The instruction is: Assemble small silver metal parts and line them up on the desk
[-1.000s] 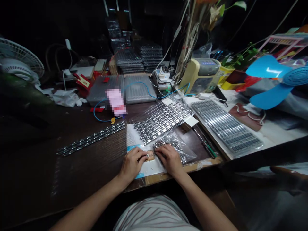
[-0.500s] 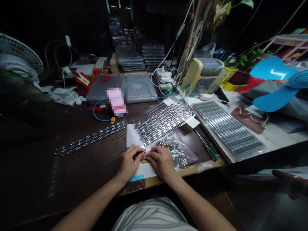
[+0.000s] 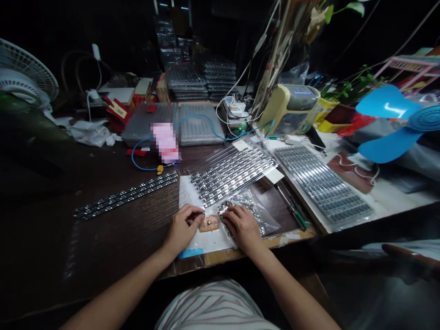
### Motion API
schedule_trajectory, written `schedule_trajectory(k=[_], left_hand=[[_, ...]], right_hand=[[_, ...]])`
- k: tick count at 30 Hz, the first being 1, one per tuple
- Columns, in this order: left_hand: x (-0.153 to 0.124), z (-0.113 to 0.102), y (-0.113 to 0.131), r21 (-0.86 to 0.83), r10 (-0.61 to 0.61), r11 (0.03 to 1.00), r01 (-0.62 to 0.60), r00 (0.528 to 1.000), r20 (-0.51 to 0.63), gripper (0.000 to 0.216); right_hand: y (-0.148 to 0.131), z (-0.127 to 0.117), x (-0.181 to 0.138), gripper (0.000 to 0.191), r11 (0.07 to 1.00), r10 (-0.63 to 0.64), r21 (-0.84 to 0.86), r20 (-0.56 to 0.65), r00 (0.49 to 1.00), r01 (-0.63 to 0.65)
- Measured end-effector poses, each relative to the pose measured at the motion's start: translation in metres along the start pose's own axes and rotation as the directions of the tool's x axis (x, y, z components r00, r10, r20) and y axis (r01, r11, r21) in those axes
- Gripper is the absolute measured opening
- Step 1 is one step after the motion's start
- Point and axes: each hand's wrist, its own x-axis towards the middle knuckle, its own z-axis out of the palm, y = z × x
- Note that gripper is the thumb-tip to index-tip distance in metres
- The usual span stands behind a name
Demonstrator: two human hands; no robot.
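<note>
My left hand (image 3: 181, 230) rests on a white sheet (image 3: 209, 238) at the table's front edge, its fingers curled beside a small tan block (image 3: 209, 223). Just right of the block, my right hand (image 3: 242, 227) has its fingers bent down onto a clear bag of small shiny metal parts (image 3: 261, 217). What either hand pinches is too small to make out. Behind the hands lies a clear tray of metal strips (image 3: 233, 172). A loose pair of metal strips (image 3: 125, 196) lies to the left on the dark table.
A larger tray of parts (image 3: 323, 185) lies at the right, with a green-handled tool (image 3: 292, 208) beside it. Stacked trays (image 3: 199, 82), a power strip (image 3: 235, 114), a blue cable (image 3: 144, 146), a yellow machine (image 3: 292, 107), a white fan (image 3: 24, 87) and a blue fan (image 3: 395, 119) crowd the back.
My hands met over the block half a second ago and have since drawn apart, uncovering it. My right hand is back at the bag of parts.
</note>
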Motion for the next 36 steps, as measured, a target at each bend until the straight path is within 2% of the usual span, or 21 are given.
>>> schedule_trajectory(k=[3,7,11,15,19,24,29,32,36], left_hand=[[0.004,0.000,0.004,-0.008,-0.002,1.000,0.002,1.000,0.025,0.012],[0.003,0.007,0.013,0.051,0.109,0.992,-0.113,0.990,0.085,0.011],[-0.003,0.017,0.016,0.144,0.218,0.961,-0.236,0.968,0.128,0.013],[-0.006,0.020,0.013,0.205,0.280,0.930,-0.306,0.948,0.149,0.013],[-0.006,0.021,0.011,0.222,0.291,0.921,-0.321,0.944,0.158,0.012],[-0.003,0.021,0.011,0.208,0.249,0.935,-0.286,0.950,0.189,0.011],[-0.006,0.023,0.014,0.144,0.236,0.953,-0.268,0.950,0.203,0.010],[0.001,0.016,0.014,0.085,0.263,0.957,-0.278,0.952,0.155,0.012],[0.045,-0.018,0.004,0.166,0.226,0.963,-0.210,0.970,-0.086,0.011]], right_hand=[[0.002,0.004,-0.005,0.016,0.999,0.014,0.043,-0.072,0.997,-0.011],[0.004,0.006,-0.008,0.014,0.997,0.033,0.077,-0.162,0.986,-0.020],[0.005,0.006,-0.009,0.016,0.995,0.055,0.092,-0.176,0.983,-0.039],[0.005,0.006,-0.008,0.017,0.994,0.064,0.097,-0.163,0.985,-0.049],[0.005,0.006,-0.008,0.017,0.995,0.063,0.091,-0.161,0.985,-0.049],[0.004,0.005,-0.007,0.017,0.993,0.081,0.093,-0.140,0.987,-0.068],[0.005,0.005,-0.008,0.020,0.992,0.073,0.112,-0.160,0.984,-0.056],[0.006,0.005,-0.008,0.020,0.990,0.068,0.136,-0.172,0.983,-0.045],[0.005,0.005,-0.007,0.018,0.991,0.055,0.127,-0.171,0.984,-0.034]])
